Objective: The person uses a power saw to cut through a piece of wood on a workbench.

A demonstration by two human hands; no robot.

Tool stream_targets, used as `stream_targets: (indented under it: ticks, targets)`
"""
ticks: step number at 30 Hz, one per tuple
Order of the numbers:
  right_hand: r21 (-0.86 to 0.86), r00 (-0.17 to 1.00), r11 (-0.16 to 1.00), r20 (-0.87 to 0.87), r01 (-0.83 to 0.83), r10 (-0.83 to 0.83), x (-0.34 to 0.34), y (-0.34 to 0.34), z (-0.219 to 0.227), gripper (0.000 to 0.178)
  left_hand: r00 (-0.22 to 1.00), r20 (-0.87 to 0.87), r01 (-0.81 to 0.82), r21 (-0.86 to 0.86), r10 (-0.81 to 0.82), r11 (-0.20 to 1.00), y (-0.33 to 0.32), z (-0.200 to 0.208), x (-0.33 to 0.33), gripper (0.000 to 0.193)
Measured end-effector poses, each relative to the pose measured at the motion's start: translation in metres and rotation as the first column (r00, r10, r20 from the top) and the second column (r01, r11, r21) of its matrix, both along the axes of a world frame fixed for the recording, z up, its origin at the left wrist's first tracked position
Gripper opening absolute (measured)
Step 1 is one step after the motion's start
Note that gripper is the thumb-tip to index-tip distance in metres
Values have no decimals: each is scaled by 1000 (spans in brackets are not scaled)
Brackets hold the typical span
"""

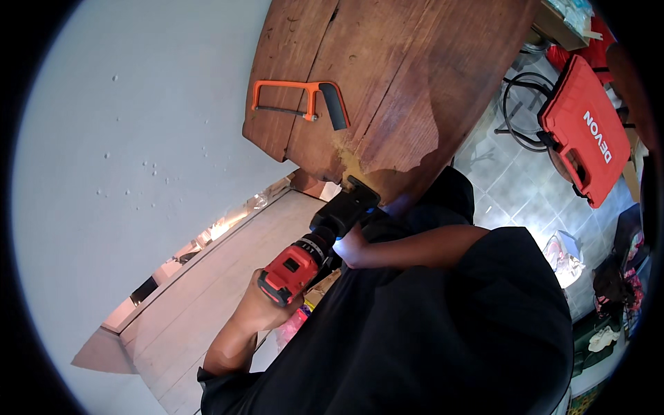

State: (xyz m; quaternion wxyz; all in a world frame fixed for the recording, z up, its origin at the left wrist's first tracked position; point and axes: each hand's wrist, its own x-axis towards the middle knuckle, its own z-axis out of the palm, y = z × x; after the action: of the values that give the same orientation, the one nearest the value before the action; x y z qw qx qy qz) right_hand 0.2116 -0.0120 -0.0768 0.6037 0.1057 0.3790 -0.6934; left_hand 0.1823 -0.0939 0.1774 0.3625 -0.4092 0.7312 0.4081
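Note:
My left hand [261, 308] is closed around the handle of a red and black cordless drill [289, 272]. A black saw attachment [344, 209] is fitted to the drill's chuck, its front end at the near edge of a brown wooden table [373, 62]. Beneath the attachment, my right hand [351, 245] is closed on it, the fingers partly hidden behind the tool. Yellowish sawdust [351, 163] lies on the wood just past the attachment. An orange hacksaw [309, 98] with a black grip rests flat farther back on the table. The blade is hard to make out.
A white wall [131, 124] runs along the left, beside a pale wooden surface [207, 297]. At the right, a red tool case [588, 131] sits above the tiled floor [515, 194], near a round black metal frame [508, 114]. A white bag [564, 259] and cloth items lie lower right.

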Motion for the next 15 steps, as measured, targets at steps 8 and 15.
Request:
stream_targets:
  ticks: [8,15]
  targets:
    - [-30,999,999,-4,45,-45,2,-1,-3,18,1000,-12,-26,4,26,1000,-1,-2,1,30]
    - [-37,999,999,-14,39,-39,8,-2,-9,19,998,51,38,-11,-38,999,0,2,-7,27]
